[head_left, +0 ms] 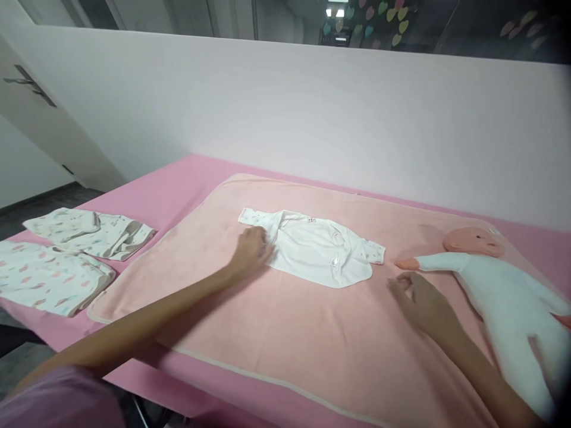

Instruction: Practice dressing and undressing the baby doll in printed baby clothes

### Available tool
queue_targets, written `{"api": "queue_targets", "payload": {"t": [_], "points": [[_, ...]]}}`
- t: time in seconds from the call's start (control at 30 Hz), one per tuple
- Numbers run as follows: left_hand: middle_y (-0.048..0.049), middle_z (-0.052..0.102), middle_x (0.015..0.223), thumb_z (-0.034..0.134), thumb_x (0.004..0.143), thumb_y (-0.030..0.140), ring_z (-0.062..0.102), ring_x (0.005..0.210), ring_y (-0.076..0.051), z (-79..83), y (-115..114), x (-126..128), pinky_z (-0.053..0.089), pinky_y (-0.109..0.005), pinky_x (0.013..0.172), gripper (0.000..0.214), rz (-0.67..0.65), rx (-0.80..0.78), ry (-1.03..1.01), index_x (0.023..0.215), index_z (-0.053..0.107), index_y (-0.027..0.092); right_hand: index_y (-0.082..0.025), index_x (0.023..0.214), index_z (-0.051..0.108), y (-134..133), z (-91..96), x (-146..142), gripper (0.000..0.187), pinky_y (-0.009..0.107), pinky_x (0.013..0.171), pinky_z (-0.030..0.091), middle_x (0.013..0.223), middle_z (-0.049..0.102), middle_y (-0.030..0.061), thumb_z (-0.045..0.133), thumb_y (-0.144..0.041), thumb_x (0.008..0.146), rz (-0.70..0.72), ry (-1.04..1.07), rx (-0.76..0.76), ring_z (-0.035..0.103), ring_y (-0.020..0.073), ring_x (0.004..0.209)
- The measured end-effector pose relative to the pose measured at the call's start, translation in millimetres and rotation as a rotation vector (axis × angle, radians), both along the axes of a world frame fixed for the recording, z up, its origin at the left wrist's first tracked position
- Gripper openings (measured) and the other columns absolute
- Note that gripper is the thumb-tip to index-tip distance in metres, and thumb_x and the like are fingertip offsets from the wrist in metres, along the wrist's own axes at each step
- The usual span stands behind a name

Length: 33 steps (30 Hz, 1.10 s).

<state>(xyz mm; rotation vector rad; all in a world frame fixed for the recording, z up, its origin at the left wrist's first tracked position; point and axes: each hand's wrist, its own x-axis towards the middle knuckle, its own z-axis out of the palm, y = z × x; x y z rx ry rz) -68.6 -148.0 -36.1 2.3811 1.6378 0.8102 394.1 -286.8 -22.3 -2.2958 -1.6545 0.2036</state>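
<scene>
A small white baby shirt (307, 249) lies spread out on the peach blanket (285, 333), its printed sleeves reaching out to both sides. My left hand (253, 248) is at the shirt's left edge, fingers bent and slightly blurred, seemingly pinching the cloth below the sleeve. To the right of the shirt, my right hand (422, 302) hovers over the blanket, fingers loosely curled and holding nothing visible. It is close to the hand of a baby doll (495, 297) in a white body, which lies on its back at the right.
Folded printed baby clothes (102, 232) and another printed white garment (49, 273) lie at the left end of the pink table (178, 178). A white wall (312, 119) with a window above runs along the far edge. A door (40, 101) stands at the left.
</scene>
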Motion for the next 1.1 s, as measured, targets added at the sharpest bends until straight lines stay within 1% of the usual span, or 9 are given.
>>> {"api": "queue_targets", "payload": {"t": [0.1,0.23,0.33,0.47,0.6,0.67,0.83,0.97,1.1], "points": [[-0.0098,0.058,0.115,0.060,0.094,0.057,0.053,0.112,-0.031,-2.2,18,-45,0.040,-0.048,0.102,0.040,0.242,-0.048,0.074,0.104,0.049,0.020,-0.026,0.105,0.056,25,-10.1,-36,0.051,0.037,0.072,0.048,0.095,0.070,0.0061,0.046,-0.074,0.094,-0.008,0.099,-0.109,0.069,0.0283,0.085],[-0.0069,0.061,0.090,0.063,0.088,0.061,0.059,0.096,-0.032,9.6,36,-61,0.038,-0.049,0.094,0.043,0.188,-0.211,0.092,0.088,0.050,0.020,-0.025,0.089,0.050,50,-16.0,-63,0.036,0.036,0.069,0.043,0.087,0.070,0.0074,0.050,-0.060,0.097,0.016,0.078,-0.098,0.068,0.0290,0.085],[-0.0037,0.058,0.070,0.058,0.091,0.053,0.058,0.077,-0.026,28.0,45,-44,0.041,-0.041,0.081,0.036,0.096,-0.276,0.093,0.078,0.048,0.022,-0.025,0.081,0.047,58,-4.0,-81,0.031,0.035,0.066,0.039,0.074,0.065,0.0047,0.051,-0.051,0.097,0.040,0.098,-0.017,0.062,0.0259,0.072],[-0.0087,0.065,0.096,0.037,0.104,0.046,0.059,0.096,-0.027,45.4,30,11,0.042,-0.040,0.086,0.029,-0.025,-0.060,0.046,0.095,0.051,0.021,-0.025,0.095,0.051,61,28.5,-134,0.025,0.035,0.069,0.042,0.080,0.064,0.0040,0.047,-0.049,0.103,0.090,0.154,0.455,0.059,0.0243,0.075],[-0.0132,0.063,0.118,0.050,0.099,0.041,0.056,0.110,-0.031,36.2,-15,39,0.041,-0.044,0.094,0.025,-0.368,0.121,0.193,0.112,0.054,0.020,-0.026,0.119,0.056,50,26.8,-189,0.025,0.044,0.092,0.047,0.112,0.068,0.0120,0.050,-0.044,0.104,0.533,0.048,0.457,0.062,0.0304,0.103],[-0.0154,0.060,0.128,0.056,0.096,0.043,0.055,0.115,-0.034,24.1,-32,25,0.040,-0.046,0.096,0.034,-0.362,0.113,0.247,0.121,0.054,0.020,-0.026,0.126,0.055,41,8.0,-192,0.029,0.048,0.096,0.045,0.121,0.066,0.0130,0.054,-0.043,0.102,0.607,-0.021,0.374,0.060,0.0332,0.110],[-0.0095,0.066,0.115,0.047,0.097,0.031,0.057,0.105,-0.029,5.2,-30,-21,0.040,-0.043,0.094,0.021,-0.258,0.013,0.184,0.115,0.054,0.022,-0.024,0.107,0.059,31,-27.1,-164,0.021,0.045,0.087,0.048,0.101,0.067,0.0097,0.052,-0.042,0.102,0.466,0.069,0.271,0.061,0.0294,0.095],[-0.0045,0.069,0.097,0.046,0.094,0.025,0.061,0.097,-0.026,12.4,-19,-25,0.040,-0.040,0.093,0.012,-0.302,-0.100,0.127,0.105,0.052,0.024,-0.025,0.100,0.059,30,-14.9,-164,0.022,0.040,0.082,0.049,0.088,0.066,0.0046,0.042,-0.038,0.106,0.513,0.253,0.185,0.060,0.0248,0.084],[-0.0017,0.067,0.087,0.049,0.089,0.025,0.062,0.087,-0.025,26.2,-35,-38,0.042,-0.039,0.090,0.017,-0.364,-0.147,0.126,0.106,0.052,0.025,-0.027,0.098,0.060,10,0.5,-165,0.025,0.035,0.070,0.048,0.084,0.064,0.0014,0.046,-0.047,0.105,0.487,0.411,0.066,0.058,0.0214,0.075]]}}
